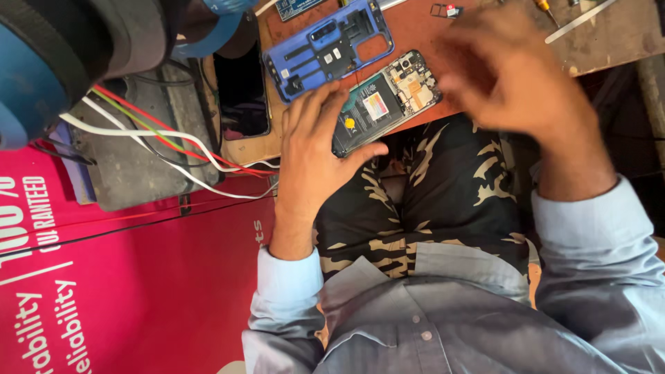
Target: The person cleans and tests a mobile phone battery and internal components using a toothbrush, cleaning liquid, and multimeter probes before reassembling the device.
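Largest in your view is the red panel (131, 291) with white lettering, filling the lower left beside your knees. Above it sits a grey box (138, 159) crossed by loose wires (159, 135) in white, red and green.

Your brown worktop (415, 28) runs across the top, its near edge just above your lap, where dark trousers with a tan pattern show.

Your left hand (315, 156) rests at that edge, wrist toward you. Its fingers (318, 104) lie stretched and loose along the left side of the opened phone (384, 100), with the thumb curling under the phone's near end, so the hand steadies the phone rather than clamps it.

Your right hand (516, 76) hangs above the right part of the worktop, blurred; you cannot tell whether its fingers are spread or closed, and nothing shows in them.

The opened phone lies tilted, its near end overhanging the worktop edge. Its back is off: you see a dark battery with a pale label and a yellow dot, and at the far end a bare board with camera parts and silver shields.

Just beyond it, nearly touching, lies the blue inner frame (329, 48), face up with cut-outs.

Smallest, a tiny card tray (447, 10) sits near the far edge.
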